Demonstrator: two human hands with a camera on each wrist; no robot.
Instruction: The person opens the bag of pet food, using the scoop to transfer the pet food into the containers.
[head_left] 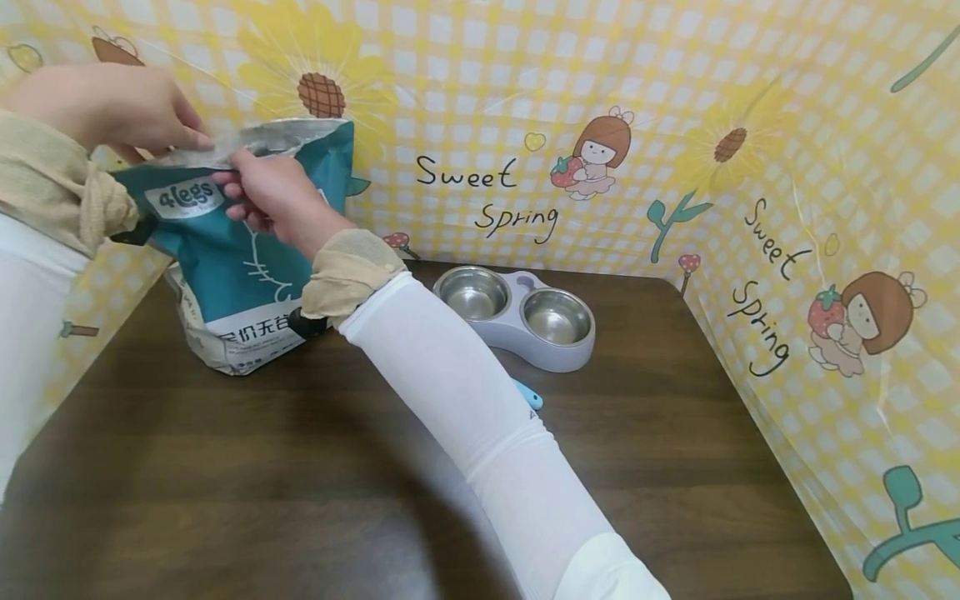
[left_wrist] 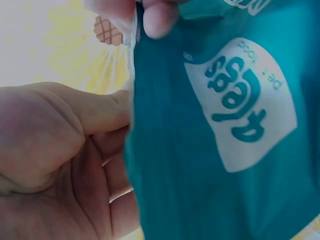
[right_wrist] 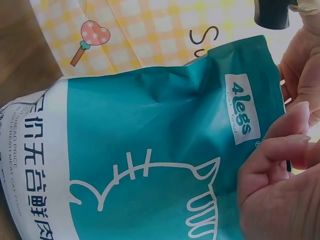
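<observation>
A teal and white bag of cat food [head_left: 217, 262] stands upright at the back left of the table, its mouth open at the top with a silvery inside. At the left part of that mouth, my left hand [head_left: 123, 104] pinches the rim; in the left wrist view its thumb [left_wrist: 107, 112] lies against the edge and the other fingers curl behind the bag. My right hand [head_left: 281, 196] grips the front rim near the middle, thumb on top, fingers bent against the teal face. The right wrist view shows both hands close together at the rim.
Right of the bag, a grey double pet bowl [head_left: 557, 358] with two metal dishes stands on the dark wooden table [head_left: 675, 467]. A light-blue handle [head_left: 531, 395] pokes out from behind my right sleeve. Yellow checked cloth [head_left: 465, 75] walls the back and right side.
</observation>
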